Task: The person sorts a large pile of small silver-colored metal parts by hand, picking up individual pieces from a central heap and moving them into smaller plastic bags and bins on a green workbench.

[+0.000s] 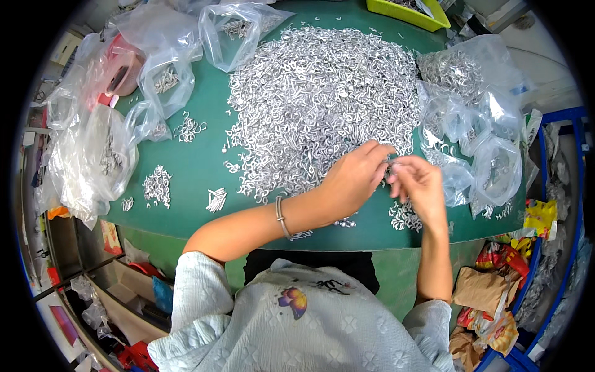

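Note:
A big heap of small silver metal hooks (322,93) covers the middle of the green table (198,167). My left hand (356,177), with a thin bracelet at the wrist, pinches a small metal piece at the heap's near edge. My right hand (418,183) meets it fingertip to fingertip, and it too is closed on a small silver piece (390,166). The two hands touch just above the table, near its front right. A small cluster of finished pieces (404,217) lies below my right hand.
Clear plastic bags with metal parts (477,124) are piled on the right, more bags (105,136) on the left. Small piles of pieces (158,186) lie at front left. A yellow-green tray (409,13) stands at the back. Snack wrappers and paper bags (496,291) fill the lower right.

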A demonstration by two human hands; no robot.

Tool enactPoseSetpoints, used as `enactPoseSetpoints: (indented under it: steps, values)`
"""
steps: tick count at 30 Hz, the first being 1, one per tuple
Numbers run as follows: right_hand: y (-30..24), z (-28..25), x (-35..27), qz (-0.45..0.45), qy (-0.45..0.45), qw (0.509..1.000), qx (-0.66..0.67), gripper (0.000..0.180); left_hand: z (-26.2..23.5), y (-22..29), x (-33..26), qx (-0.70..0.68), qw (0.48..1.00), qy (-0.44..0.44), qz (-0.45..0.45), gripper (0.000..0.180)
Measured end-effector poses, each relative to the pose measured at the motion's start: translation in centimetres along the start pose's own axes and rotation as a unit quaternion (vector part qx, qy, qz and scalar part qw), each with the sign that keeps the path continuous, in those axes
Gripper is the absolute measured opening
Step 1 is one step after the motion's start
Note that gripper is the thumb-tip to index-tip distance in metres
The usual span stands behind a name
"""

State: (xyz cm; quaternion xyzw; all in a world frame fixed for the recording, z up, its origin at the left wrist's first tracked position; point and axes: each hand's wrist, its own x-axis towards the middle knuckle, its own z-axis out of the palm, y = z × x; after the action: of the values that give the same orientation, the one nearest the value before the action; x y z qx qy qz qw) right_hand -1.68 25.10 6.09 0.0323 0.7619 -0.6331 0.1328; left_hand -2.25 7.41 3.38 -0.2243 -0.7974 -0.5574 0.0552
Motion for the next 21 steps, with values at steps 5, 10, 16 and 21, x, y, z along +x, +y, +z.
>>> enactPoseSetpoints:
  steps: [5,10,16,21]
  values:
    - [-1.6,-8.6,3.0,-0.074,0.325,0.873,-0.355,0.017,-3.2,0.0,-0.1,0.122,0.992,0.023,0.016,0.027]
    - [1.2,-11.0,9.5,-0.138,0.270,0.814,-0.496,0.019,-5.6,-1.4,-0.8,0.178,0.983,-0.017,-0.048,0.023]
    - [4.0,-16.0,9.4,-0.199,0.085,0.831,-0.512,0.021,-9.2,-3.7,-3.4,0.294,0.955,0.009,-0.039,0.026]
    - [-1.2,-9.8,4.1,-0.226,0.206,0.800,-0.517,0.016,-9.5,-3.9,-4.7,0.307,0.951,-0.021,-0.038,0.031]
